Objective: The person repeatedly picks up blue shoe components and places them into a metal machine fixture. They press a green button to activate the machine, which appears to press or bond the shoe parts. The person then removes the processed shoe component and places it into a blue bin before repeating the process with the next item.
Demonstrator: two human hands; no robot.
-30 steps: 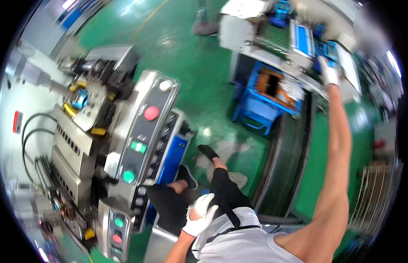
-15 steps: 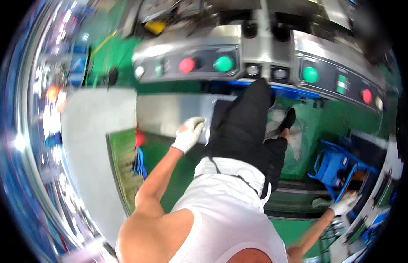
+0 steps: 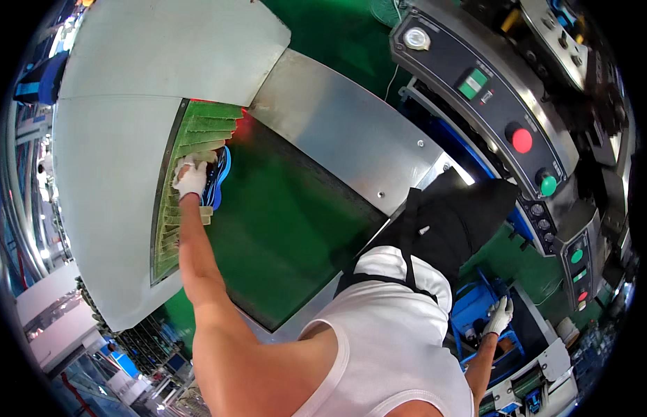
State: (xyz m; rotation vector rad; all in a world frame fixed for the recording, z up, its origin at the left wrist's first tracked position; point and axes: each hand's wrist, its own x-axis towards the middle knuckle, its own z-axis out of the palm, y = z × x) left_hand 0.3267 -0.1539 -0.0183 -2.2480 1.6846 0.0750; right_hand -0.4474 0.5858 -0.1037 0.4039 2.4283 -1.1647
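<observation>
My left hand (image 3: 190, 178), in a white glove, reaches to a row of green strip-curtain flaps (image 3: 211, 126) in the opening of a pale grey machine housing. Its fingers are curled among the flaps; what they hold, if anything, is hidden. Right beside it, a black item with bright blue edging (image 3: 217, 182) pokes out between the flaps over a dark green belt (image 3: 288, 201). I cannot make out its kind. My right hand (image 3: 500, 315), gloved too, hangs out at my right with its fingers apart and nothing in them. Below it shows a blue metal-framed stand (image 3: 474, 306).
A bare metal plate (image 3: 337, 111) borders the belt. Beyond it curves a machine control panel (image 3: 476, 83) with red and green buttons; a second button panel (image 3: 579, 267) is farther right. The grey housing (image 3: 115, 174) fills the left side, and the floor is green.
My view and body have turned left toward the belt. My left hand has moved from over the metal plate to the flaps. The black item with blue edging shows nearer now.
</observation>
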